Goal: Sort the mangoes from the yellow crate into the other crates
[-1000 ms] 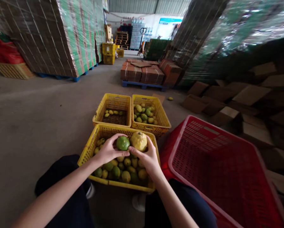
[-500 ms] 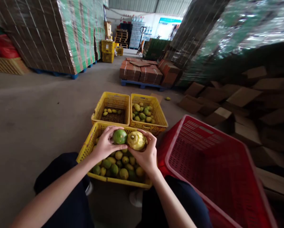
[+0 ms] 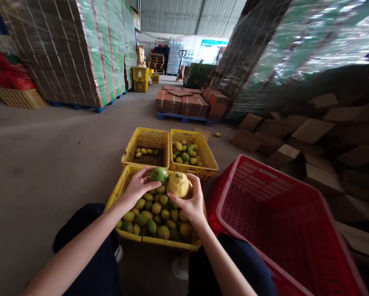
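The left hand (image 3: 140, 186) grasps a green fruit (image 3: 159, 175) between thumb and fingers; the right hand (image 3: 194, 200) grasps a knobbly yellow fruit (image 3: 178, 186). Both fruits are held side by side above the near crate (image 3: 155, 241), which is heaped with green and yellow fruit. The left grip looks the lighter, so the round green fruit could roll off the fingertips and bruise on the heap. The yellow one's uneven skin might give the right fingers an awkward hold.

The crates stand on a bare grey floor (image 3: 73, 164). Two yellow crates holding less fruit sit just beyond, a red crate (image 3: 264, 205) to the right. Cardboard boxes (image 3: 314, 127) lie strewn past it, and plastic-wrapped stacks (image 3: 105, 53) flank the dim warehouse.
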The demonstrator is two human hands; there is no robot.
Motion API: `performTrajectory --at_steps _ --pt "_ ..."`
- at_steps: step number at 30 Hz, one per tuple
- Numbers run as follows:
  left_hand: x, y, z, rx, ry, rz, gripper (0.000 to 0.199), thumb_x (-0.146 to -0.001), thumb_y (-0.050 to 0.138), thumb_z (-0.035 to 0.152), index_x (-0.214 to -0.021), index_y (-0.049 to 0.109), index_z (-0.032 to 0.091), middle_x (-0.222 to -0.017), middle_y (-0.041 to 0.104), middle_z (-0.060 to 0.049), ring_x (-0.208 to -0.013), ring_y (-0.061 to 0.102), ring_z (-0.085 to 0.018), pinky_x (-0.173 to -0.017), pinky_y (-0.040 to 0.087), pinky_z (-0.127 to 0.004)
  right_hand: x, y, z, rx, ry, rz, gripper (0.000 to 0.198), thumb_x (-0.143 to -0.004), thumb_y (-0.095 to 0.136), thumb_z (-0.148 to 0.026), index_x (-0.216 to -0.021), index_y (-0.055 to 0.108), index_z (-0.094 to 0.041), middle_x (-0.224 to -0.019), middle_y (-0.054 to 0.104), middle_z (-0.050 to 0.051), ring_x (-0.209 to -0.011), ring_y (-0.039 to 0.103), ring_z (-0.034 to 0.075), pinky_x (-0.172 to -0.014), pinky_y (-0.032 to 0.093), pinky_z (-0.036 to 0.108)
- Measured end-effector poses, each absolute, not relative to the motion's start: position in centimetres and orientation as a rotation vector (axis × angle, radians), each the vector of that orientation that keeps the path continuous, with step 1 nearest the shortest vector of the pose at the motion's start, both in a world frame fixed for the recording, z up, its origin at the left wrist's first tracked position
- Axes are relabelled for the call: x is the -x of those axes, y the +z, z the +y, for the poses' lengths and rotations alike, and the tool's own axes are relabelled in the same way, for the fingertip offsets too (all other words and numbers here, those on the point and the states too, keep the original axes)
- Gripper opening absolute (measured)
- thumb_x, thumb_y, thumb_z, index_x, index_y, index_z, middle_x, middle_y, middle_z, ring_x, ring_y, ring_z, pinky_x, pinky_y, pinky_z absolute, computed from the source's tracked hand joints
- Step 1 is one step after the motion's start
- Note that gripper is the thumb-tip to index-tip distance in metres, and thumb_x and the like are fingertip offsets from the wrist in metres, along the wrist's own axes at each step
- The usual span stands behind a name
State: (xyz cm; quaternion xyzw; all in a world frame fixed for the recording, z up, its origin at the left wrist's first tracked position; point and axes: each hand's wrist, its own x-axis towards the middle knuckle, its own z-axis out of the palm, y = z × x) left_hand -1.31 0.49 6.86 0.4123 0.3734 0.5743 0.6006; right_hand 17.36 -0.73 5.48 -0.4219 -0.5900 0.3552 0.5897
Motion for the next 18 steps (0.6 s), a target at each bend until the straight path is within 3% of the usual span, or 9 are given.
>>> performTrajectory --at_steps 5,9,13,18 --pt "1.7 6.9 0.3 -0.639 1.289 0.717 0.035 -0.068 0.08 0.016 -0.1 0.065 0.017 -0.097 0.071 -0.002 -0.088 0.067 -0.014 -0.081 0.052 -0.023 -16.7 5.0 -0.7 0.82 1.302 -0.928 0.042 -0.062 0.082 -0.042 -0.089 0.054 -0.026 -0.084 0.064 -0.003 -0.081 0.062 0.018 -0.071 0.052 0.031" --pt "1.8 7.0 0.3 -0.419 1.208 0.684 0.016 -0.084 0.059 0.012 -0.098 0.064 0.012 -0.097 0.072 -0.009 -0.087 0.069 -0.017 -0.082 0.055 -0.027 -16.3 4.9 -0.3 0.734 1.715 -0.586 0.031 -0.068 0.074 -0.041 -0.088 0.059 -0.024 -0.081 0.068 -0.001 -0.075 0.065 0.02 -0.064 0.054 0.032" --pt "1.6 7.1 0.2 -0.364 1.058 0.673 0.025 -0.091 0.048 0.026 -0.094 0.064 0.008 -0.087 0.072 -0.014 -0.074 0.07 -0.02 -0.064 0.057 -0.027 -16.3 4.7 0.2 0.757 1.876 -0.415 0.027 -0.074 0.065 -0.043 -0.09 0.065 -0.02 -0.076 0.071 0.002 -0.062 0.064 0.019 -0.052 0.052 0.031" --pt "0.9 6.7 -0.4 -0.559 0.908 0.644 0.037 -0.084 0.062 0.047 -0.093 0.065 0.012 -0.073 0.069 -0.008 -0.046 0.061 -0.012 -0.04 0.048 -0.02 -16.4 4.2 0.4 0.853 1.897 -0.393 0.029 -0.075 0.058 -0.05 -0.08 0.065 -0.022 -0.061 0.068 0.002 -0.059 0.066 0.023 -0.052 0.053 0.035"
